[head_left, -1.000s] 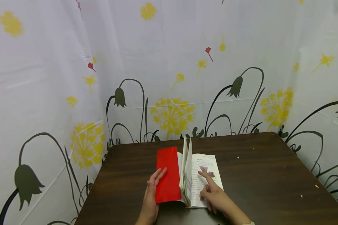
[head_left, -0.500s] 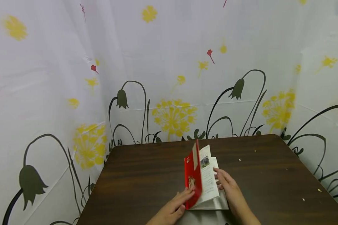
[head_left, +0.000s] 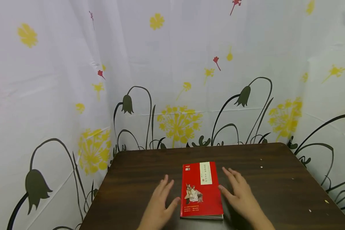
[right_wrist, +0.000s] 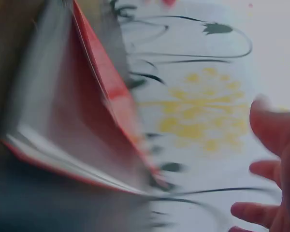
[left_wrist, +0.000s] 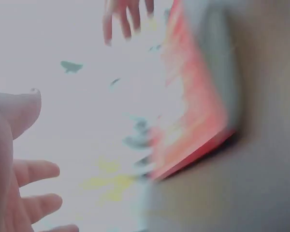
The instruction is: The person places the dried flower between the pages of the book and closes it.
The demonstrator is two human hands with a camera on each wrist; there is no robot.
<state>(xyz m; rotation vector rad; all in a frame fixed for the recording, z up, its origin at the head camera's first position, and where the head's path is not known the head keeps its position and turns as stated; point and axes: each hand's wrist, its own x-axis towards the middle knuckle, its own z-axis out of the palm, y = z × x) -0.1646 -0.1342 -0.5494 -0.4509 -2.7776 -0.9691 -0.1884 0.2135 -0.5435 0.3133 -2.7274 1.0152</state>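
Observation:
A red paperback book (head_left: pixel 201 191) lies front cover up on the dark table, its cover bearing a white title strip and a small figure drawing. At its left side is my left hand (head_left: pixel 159 204), fingers spread and holding nothing. My right hand (head_left: pixel 241 195) hovers by the right edge with its fingers extended, also holding nothing. In the right wrist view the book's cover (right_wrist: pixel 106 87) stands a little up from the pages, and the right hand (right_wrist: pixel 280 164) is apart from it. The left wrist view shows the book (left_wrist: pixel 193 111) blurred, with the left hand's thumb (left_wrist: pixel 14 111) away from it.
The brown wood-grain table (head_left: pixel 143 172) extends to both sides of the book. Several small pale bits (head_left: pixel 310 210) are scattered on its right part. Behind the table hangs a white curtain (head_left: pixel 172 64) printed with flowers.
The book was open, with my right index finger on a page; then its red cover and pages swung over to the right. Now it lies front up, and both hands have come off it.

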